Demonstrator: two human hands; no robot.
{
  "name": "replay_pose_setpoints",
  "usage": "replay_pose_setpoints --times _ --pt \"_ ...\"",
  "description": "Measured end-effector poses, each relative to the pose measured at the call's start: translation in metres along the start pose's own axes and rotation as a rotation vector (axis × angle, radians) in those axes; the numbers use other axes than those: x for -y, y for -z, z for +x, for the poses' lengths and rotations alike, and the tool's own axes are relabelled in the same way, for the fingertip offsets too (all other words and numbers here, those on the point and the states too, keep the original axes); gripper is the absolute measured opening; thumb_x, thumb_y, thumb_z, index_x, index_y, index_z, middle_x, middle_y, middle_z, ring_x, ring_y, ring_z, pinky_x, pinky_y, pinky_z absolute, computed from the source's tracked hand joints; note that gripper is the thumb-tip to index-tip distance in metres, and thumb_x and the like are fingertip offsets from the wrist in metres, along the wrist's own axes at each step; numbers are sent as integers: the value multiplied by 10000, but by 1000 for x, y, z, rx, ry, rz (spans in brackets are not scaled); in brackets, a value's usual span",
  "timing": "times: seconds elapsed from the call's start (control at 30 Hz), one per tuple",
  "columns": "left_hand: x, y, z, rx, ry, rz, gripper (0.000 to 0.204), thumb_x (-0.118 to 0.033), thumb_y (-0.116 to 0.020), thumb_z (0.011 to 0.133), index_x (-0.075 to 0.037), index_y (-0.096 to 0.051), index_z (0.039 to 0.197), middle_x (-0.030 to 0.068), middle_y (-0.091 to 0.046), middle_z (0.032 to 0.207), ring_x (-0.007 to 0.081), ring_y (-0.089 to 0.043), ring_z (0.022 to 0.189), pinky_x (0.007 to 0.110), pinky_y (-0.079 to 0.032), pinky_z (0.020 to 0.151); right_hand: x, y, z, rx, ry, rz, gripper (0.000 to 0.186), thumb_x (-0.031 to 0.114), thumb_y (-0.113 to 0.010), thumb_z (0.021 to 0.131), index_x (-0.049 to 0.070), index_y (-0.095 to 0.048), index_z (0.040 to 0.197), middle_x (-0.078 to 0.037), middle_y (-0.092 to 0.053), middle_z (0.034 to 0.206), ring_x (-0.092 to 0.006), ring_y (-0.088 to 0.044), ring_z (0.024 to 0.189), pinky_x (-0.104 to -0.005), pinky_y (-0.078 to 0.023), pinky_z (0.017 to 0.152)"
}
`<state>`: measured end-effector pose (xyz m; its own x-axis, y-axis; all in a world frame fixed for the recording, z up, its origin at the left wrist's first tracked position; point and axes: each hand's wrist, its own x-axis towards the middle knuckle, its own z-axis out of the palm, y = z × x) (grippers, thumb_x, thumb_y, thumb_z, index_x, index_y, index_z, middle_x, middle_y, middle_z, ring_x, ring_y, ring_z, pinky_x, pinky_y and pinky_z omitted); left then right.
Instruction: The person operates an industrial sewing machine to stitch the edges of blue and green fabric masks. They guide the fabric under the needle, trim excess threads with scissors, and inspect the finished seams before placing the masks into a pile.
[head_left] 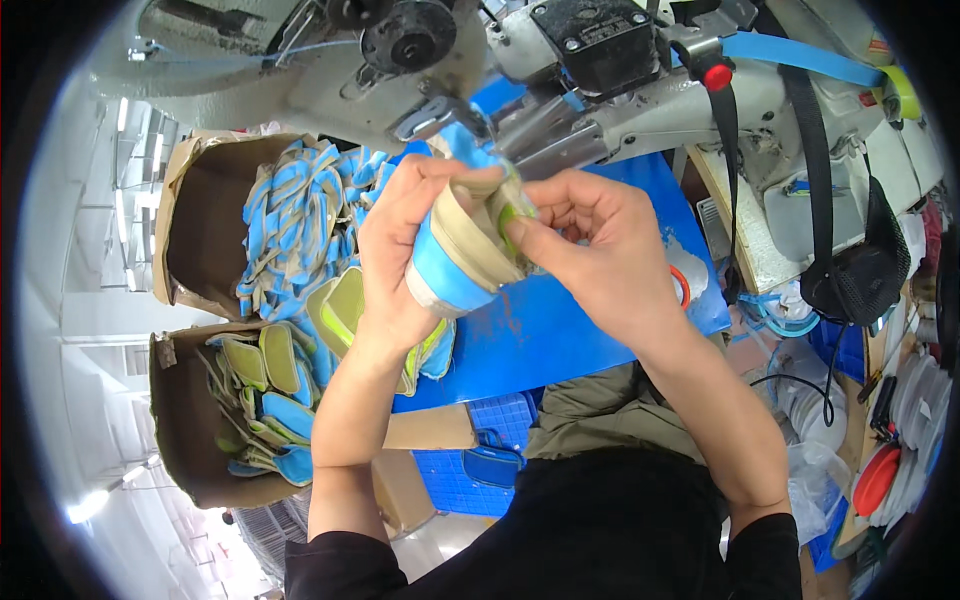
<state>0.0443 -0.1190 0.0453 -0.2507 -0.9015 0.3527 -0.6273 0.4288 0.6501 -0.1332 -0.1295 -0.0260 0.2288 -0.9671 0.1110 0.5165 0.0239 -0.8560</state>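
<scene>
My left hand [400, 235] is closed round a curved fabric band [448, 262] with beige and bright blue stripes and a pale lower edge. On its other side my right hand [600, 240] pinches the rim, where a green-edged fabric piece [507, 225] shows inside the loop. Part of the band lies hidden behind the fingers. Both hands hold it above the blue tabletop [500, 340], just below the sewing machine [540, 130]. Close to my left forearm lie flat olive-and-lime fabric panels [345, 305].
A carton [205, 220] at far left stands beside heaped blue-and-beige strips [300, 225]. A nearer carton [185, 420] holds olive and blue panels. An orange-handled tool [681, 287] lies right of my right hand. Black straps [815, 180] hang at the right, near cluttered shelves.
</scene>
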Motion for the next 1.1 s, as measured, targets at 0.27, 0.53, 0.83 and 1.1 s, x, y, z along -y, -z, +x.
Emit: replay_pose_setpoints --times 0.27,0.53,0.83,1.1 --pt "-2 -1 3 20 72 -27 377 -229 -739 864 -33 -736 1186 89 -667 1042 227 -631 943 330 -503 836 -5 1 0 0 -17 30 112 17 -736 875 -13 -743 983 -40 -729 813 -59 -648 725 -235 -491 626" --pt "-8 2 -2 36 -321 564 615 -316 -840 650 -80 -736 1208 75 -655 1097 254 -625 949 370 -414 791 -6 -5 -5 -28 -43 46 150 -26 -703 891 -40 -717 1039 -44 -729 848 -59 -649 749 -235 -510 662" --pt "-2 9 7 15 -410 706 564 -305 -785 684 -96 -740 1206 52 -673 1094 232 -649 979 377 -432 867 -7 -10 6 -86 -22 5 187 -37 -665 919 -31 -726 1096 -48 -750 932 -79 -688 825 -245 -549 742" --pt "5 0 -1 -145 -476 788 467 -240 -755 704 -110 -764 1152 7 -698 1014 188 -670 920 356 -430 839 -6 -10 6 -85 2 -37 169 -34 -671 915 -28 -727 1075 -52 -753 944 -72 -677 826 -247 -549 760"
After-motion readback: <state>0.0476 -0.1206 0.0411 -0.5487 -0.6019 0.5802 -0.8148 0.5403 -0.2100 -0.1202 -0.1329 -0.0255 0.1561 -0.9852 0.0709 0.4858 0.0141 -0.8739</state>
